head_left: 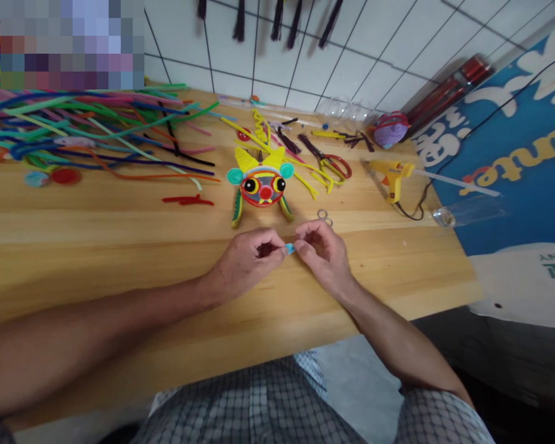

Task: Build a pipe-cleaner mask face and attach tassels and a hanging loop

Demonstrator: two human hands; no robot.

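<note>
Between my two hands, just above the wooden table [176,262], is a small light-blue piece [290,248]. My left hand [254,256] pinches its left side between thumb and fingertip. From the right, my right hand [322,253] holds the other side, thumb and index finger pressed together. Right behind the hands stands a colorful animal figure [264,185] with yellow horns, teal round ears, big black-and-yellow eyes and a red nose. Two small grey rings [322,214] lie just beyond my right hand.
Many colored fuzzy stems [120,132] cover the back left. Red stem pieces [187,200] lie left of the figure. Behind and right are red-handled scissors [335,165], yellow stems [312,185], a purple yarn ball [390,129] and a yellow glue gun [393,179] with its cord.
</note>
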